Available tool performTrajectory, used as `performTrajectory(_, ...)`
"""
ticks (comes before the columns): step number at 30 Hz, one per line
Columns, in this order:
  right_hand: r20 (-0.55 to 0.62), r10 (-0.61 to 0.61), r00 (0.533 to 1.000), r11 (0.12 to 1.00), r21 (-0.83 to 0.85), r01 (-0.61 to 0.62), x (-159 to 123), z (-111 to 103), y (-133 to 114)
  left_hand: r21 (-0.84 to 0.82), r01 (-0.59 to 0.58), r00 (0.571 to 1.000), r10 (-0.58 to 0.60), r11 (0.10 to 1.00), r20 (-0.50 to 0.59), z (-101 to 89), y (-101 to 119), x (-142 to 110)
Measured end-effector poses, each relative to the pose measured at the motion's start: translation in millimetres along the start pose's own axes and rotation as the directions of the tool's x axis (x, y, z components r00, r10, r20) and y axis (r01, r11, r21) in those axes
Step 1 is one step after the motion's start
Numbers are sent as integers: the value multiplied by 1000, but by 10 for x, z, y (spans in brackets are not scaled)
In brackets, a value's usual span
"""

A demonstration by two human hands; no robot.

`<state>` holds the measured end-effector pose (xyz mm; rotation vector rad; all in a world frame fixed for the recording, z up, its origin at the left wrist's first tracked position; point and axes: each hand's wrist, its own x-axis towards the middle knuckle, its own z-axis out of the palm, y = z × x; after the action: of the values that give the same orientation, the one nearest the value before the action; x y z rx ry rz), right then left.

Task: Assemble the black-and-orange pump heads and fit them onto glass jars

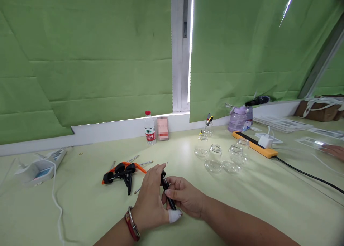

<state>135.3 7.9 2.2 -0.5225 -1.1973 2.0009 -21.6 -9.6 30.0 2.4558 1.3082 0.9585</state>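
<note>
Black, slim and pen-like, a piece (pixel 166 188) could slip sideways if pressure on its ends runs askew, and the left thumb's white wrap (pixel 174 216) might weaken the hold; dropped, it could roll toward the orange-and-black parts (pixel 129 168) on the table (pixel 88 206). The piece slants between both hands: the left hand (pixel 152 196) brackets it, fingers beyond and thumb below, while the right hand (pixel 188 196) pinches its middle.

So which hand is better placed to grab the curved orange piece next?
Likely your left hand: it's nearer the curved orange piece, while your right hand, farther off, pinches the slim black piece.
</note>
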Motion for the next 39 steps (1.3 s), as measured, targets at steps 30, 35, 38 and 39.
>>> performTrajectory(30, -225, -463, 857, 199, -969, -146, 355, -705, -57, -695, 700, 699, -355, 165, 620, -217, -132, 119)
performTrajectory(35, -239, -437, 867, 5, -965, -263, 599, -710, -112, -668, 735, 664, -320, 117, 676, -182, -214, 128)
performTrajectory(38, -240, -426, 872, -20, -961, -275, 729, -726, -155, -659, 744, 656, -305, 107, 690, -179, -230, 132)
performTrajectory(39, -234, -421, 876, -27, -962, -270, 759, -733, -163, -657, 747, 652, -302, 101, 696, -179, -237, 134)
